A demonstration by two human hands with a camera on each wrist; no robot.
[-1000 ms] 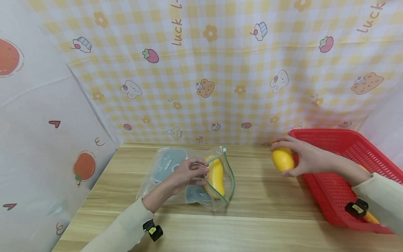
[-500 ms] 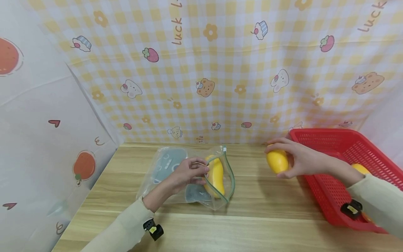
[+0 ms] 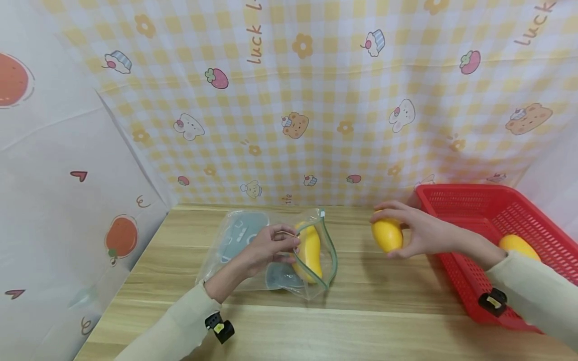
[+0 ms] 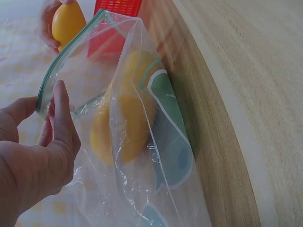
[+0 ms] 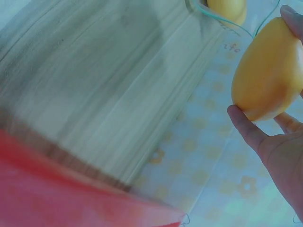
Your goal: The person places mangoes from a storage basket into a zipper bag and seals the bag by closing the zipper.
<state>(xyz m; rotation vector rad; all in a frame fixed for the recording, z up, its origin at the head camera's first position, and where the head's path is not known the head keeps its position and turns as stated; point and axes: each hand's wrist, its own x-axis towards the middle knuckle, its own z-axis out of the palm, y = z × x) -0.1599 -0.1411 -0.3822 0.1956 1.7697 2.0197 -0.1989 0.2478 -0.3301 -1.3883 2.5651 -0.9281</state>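
mango (image 3: 386, 235) sits gripped in right hand (image 3: 422, 233), between basket (image 3: 456, 273) and bag (image 3: 311, 293). left hand (image 3: 271, 245) pinches the bag's rim open; one inside, another left in the basket.

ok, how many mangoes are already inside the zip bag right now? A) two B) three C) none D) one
D: one yellow mango sits inside the clear zip bag, whose mouth the left hand holds open; a second mango is in the right hand over the table, and a third lies in the red basket.
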